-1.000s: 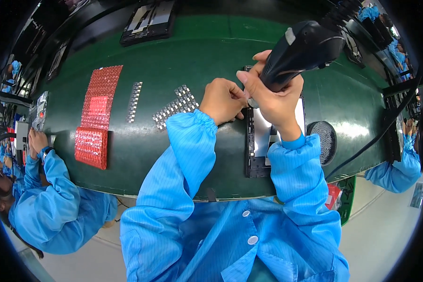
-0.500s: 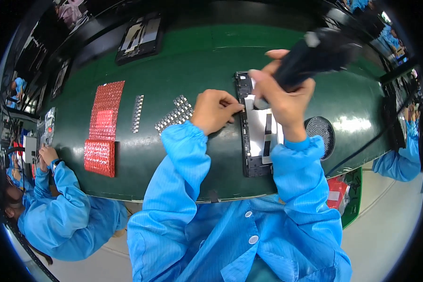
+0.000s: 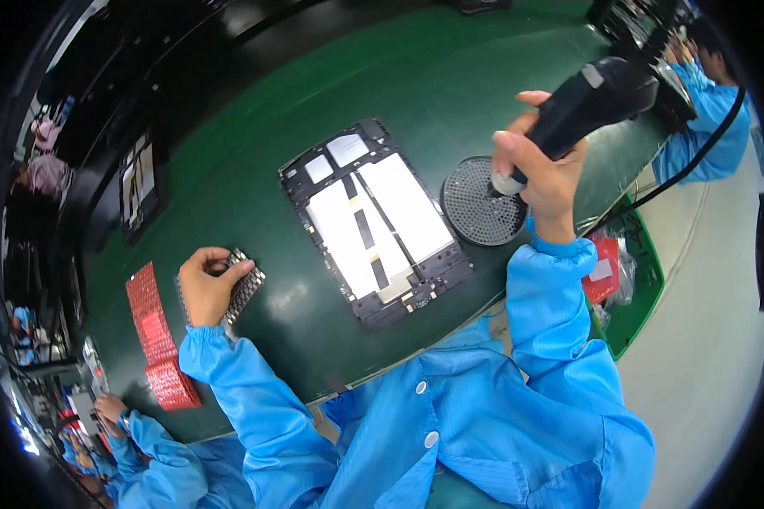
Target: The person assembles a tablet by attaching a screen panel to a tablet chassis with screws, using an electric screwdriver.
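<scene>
My right hand [image 3: 547, 174] grips a black electric screwdriver [image 3: 581, 106], its tip down over a round, dark perforated screw tray [image 3: 471, 212]. Small screws in the tray are too fine to make out. Left of the tray lies an opened tablet [image 3: 318, 225], showing its white battery panels, dark strips and black frame. At the left, my left hand [image 3: 208, 284] has thumb and fingers drawn together on a sheet of small black-and-white pieces [image 3: 244, 293]. The hand covers part of this sheet, and whatever lies between the fingertips is hidden.
Red bubble wrap [image 3: 151, 327] lies left of my left hand. Another opened device [image 3: 137, 187] stands at the far left. A dark cable [image 3: 696, 161] runs down the right side. Beyond the table edge sits a green bin [image 3: 649, 276] with red packaging. Co-workers sit at both sides.
My right hand has carried the screwdriver from the tablet to the screw tray. My left hand has gone from the tablet's edge to the small-piece sheet. The view has turned.
</scene>
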A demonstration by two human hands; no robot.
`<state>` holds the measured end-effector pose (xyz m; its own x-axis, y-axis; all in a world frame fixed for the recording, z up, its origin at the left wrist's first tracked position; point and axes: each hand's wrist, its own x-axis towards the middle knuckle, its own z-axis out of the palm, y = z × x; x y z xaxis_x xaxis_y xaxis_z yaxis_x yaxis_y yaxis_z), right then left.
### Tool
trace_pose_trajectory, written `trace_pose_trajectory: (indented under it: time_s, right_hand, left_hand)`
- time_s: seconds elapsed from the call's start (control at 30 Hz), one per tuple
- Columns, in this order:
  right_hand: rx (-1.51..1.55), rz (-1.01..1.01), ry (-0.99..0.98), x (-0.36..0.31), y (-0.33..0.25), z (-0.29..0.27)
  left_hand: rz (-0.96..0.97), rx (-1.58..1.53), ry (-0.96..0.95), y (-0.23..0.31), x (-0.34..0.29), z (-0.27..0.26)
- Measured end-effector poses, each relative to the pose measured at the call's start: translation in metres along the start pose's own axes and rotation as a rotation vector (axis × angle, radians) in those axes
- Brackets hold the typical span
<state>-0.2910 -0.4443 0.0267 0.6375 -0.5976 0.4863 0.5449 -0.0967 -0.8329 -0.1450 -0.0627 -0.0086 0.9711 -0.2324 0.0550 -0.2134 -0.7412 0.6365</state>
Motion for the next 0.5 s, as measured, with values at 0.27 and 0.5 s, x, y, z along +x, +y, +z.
trace_pose_trajectory:
  time_s: [0.27, 0.5]
  right_hand:
    - [0.018, 0.015, -0.067, -0.001, 0.012, 0.002]
    - [-0.001, 0.054, -0.074, -0.004, 0.016, 0.004]
  left_hand:
    - [-0.091, -0.367, -0.066, -0.014, 0.003, 0.007]
    - [-0.055, -0.32, -0.094, -0.013, 0.003, 0.008]
